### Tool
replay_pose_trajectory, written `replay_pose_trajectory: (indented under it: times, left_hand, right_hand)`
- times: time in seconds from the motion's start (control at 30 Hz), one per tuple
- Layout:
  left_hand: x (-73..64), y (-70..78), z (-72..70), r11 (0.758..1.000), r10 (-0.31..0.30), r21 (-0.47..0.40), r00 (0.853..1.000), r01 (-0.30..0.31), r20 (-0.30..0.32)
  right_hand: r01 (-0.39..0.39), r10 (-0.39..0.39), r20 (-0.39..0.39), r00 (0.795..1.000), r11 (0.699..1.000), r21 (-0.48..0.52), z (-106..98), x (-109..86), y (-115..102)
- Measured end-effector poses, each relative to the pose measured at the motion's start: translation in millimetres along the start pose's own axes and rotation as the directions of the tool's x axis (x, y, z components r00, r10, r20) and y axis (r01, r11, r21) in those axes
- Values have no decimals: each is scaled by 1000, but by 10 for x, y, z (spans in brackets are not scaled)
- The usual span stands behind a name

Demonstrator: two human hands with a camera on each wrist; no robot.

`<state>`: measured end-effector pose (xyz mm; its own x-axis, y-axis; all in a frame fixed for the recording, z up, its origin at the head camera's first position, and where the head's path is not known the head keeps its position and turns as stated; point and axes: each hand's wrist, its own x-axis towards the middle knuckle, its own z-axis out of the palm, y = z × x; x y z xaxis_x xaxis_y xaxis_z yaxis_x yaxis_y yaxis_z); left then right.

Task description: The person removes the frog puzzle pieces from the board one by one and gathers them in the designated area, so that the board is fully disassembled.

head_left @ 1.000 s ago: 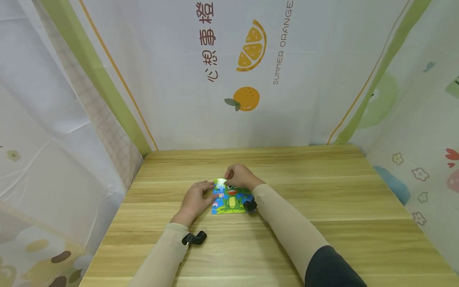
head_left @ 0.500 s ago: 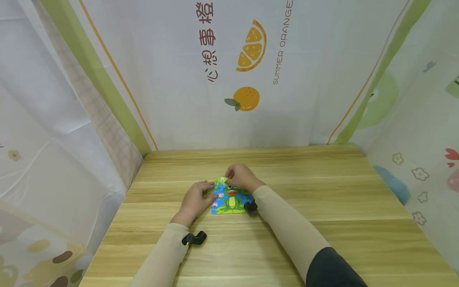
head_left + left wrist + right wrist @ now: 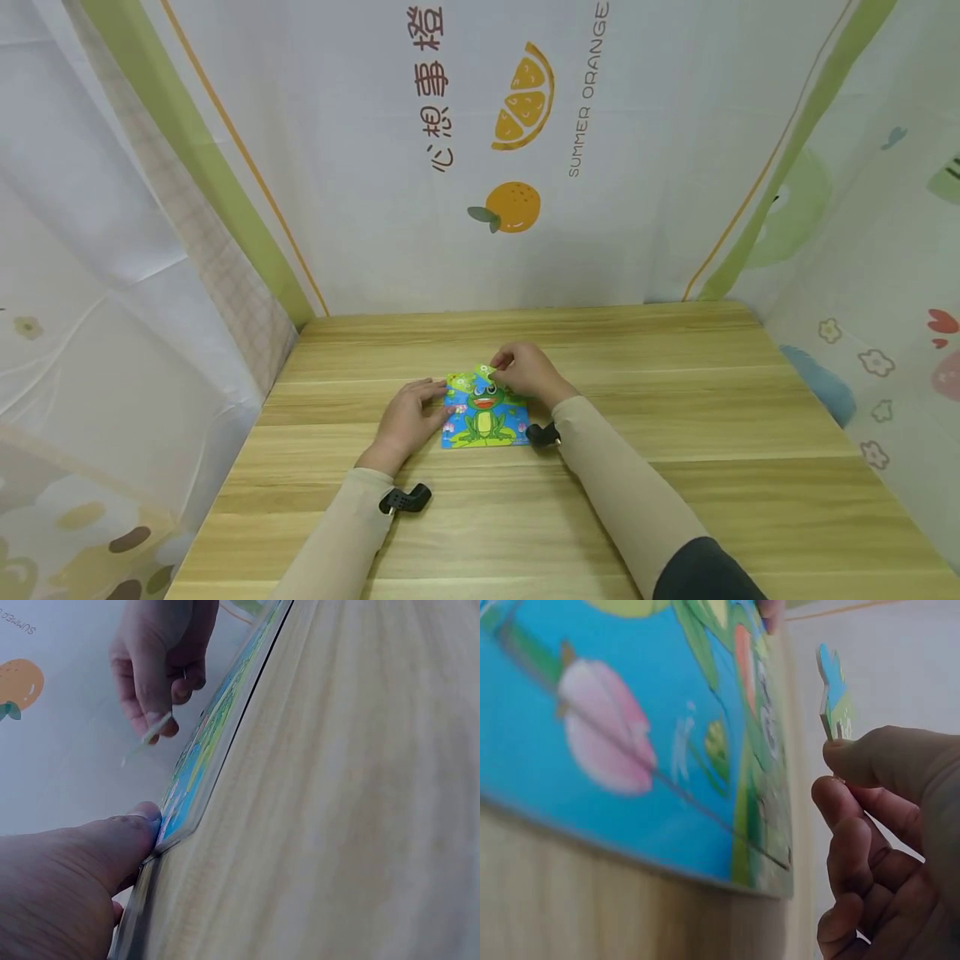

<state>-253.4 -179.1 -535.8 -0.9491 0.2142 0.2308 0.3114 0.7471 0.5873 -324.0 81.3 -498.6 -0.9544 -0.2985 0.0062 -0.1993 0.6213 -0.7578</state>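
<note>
A square frog jigsaw puzzle [image 3: 486, 425] lies on the wooden table, a green frog on blue with pink flowers. My left hand [image 3: 407, 423] rests at its left side, thumb on the edge and fingers reaching to the far left corner. Over the far edge, my right hand [image 3: 531, 373] pinches a puzzle piece [image 3: 835, 701], green and blue with a white flower print, between thumb and index finger. The left wrist view shows this piece tilted and raised off the puzzle, while the other fingers of that hand are loosely curled.
The wood-grain table [image 3: 637, 500] spreads around the puzzle. Behind it hangs a white curtain [image 3: 615, 242] printed with oranges and lettering, and more printed cloth [image 3: 900, 275] closes off the sides. A black wrist camera [image 3: 405, 498] sits on the left sleeve.
My right hand has shifted right along the puzzle's far edge, and a lifted piece now shows at its fingertips. The far left corner shows more fully; my left hand has stayed still.
</note>
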Motion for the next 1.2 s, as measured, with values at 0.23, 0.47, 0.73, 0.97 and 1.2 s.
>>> replay_pose_trajectory:
  times: [0.23,0.47,0.73,0.97,1.2]
  left_hand:
    - [2,5,-1,1000,7,-1,1000,-7,8]
    - [-9,14,-8,1000,-4,7,1000,4,11]
    - [-20,35,-21,1000,-5,8,1000,5,12]
    - [-35,52,-22,1000,-8,1,1000,8,18]
    - [-26,53,-29,1000,-27,-14,1000,27,15]
  right_hand:
    - [-19,20,-49,999,1000,22,-115,-102,158]
    - [-52,55,-69,996,997,52,-250,-201,274]
    - [-63,67,-88,994,997,47,-365,-277,443]
    - [-53,56,-94,994,998,30,-442,-345,529]
    - [-67,67,-89,994,998,5,-535,-356,637]
